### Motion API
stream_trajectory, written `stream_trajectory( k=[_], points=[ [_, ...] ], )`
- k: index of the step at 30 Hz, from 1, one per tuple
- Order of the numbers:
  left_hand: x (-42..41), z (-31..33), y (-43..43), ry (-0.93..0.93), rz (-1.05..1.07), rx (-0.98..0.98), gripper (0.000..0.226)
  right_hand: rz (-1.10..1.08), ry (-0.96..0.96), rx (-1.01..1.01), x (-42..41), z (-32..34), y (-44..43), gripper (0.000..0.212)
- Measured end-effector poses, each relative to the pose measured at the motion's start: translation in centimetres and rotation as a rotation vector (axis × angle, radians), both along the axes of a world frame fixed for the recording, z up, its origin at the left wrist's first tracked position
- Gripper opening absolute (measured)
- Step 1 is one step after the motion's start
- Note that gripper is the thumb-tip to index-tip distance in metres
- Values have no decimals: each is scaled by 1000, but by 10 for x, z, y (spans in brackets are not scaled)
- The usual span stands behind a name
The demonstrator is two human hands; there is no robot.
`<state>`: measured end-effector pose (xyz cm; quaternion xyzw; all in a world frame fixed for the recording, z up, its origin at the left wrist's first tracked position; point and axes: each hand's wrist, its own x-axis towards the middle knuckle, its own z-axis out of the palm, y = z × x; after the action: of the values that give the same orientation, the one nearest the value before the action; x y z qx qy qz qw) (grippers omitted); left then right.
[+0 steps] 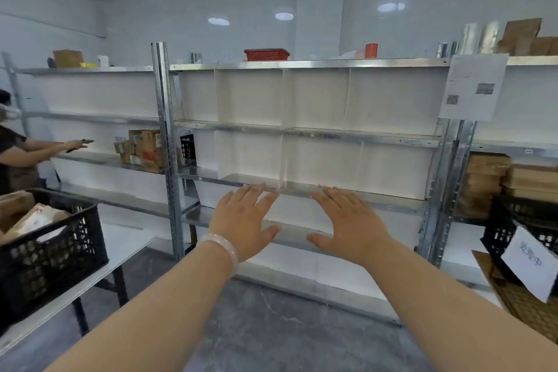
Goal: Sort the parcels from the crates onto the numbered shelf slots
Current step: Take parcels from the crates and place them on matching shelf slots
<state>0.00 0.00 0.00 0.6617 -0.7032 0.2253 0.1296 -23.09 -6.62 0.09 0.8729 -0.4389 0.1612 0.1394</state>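
Both hands out flat, fingers straight, holding nothing: left hand [244, 217], right hand [347, 220], facing the shelf [362, 136]. Parcels [30, 217] in left crate [45, 260], well left of left hand (the nearer one). Right crate [513, 229] contents unclear.

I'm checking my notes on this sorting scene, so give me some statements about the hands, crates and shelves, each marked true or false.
1. The left hand and the right hand are open and hold nothing. True.
2. The black crate on the white table is empty. False: parcels lie in it.
3. A red basket stands on top of the middle shelf unit. True.
4. The bracelet is on the right wrist. False: it is on the left wrist.
5. The middle shelf unit's divided slots are packed with parcels. False: no parcels show in them.
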Motion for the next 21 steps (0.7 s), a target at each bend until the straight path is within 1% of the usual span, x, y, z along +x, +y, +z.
stream_trajectory(
  k=[5,12,21],
  points=[
    [80,-10,-35,-2,62,0,72,71,-3,1,84,-5,-51,88],
    [192,-6,-79,3,143,-29,72,191,-43,10,215,-1,-115,87],
    [320,-40,-108,36,319,-2,70,422,-40,73,380,-34,-191,87]
  ],
)
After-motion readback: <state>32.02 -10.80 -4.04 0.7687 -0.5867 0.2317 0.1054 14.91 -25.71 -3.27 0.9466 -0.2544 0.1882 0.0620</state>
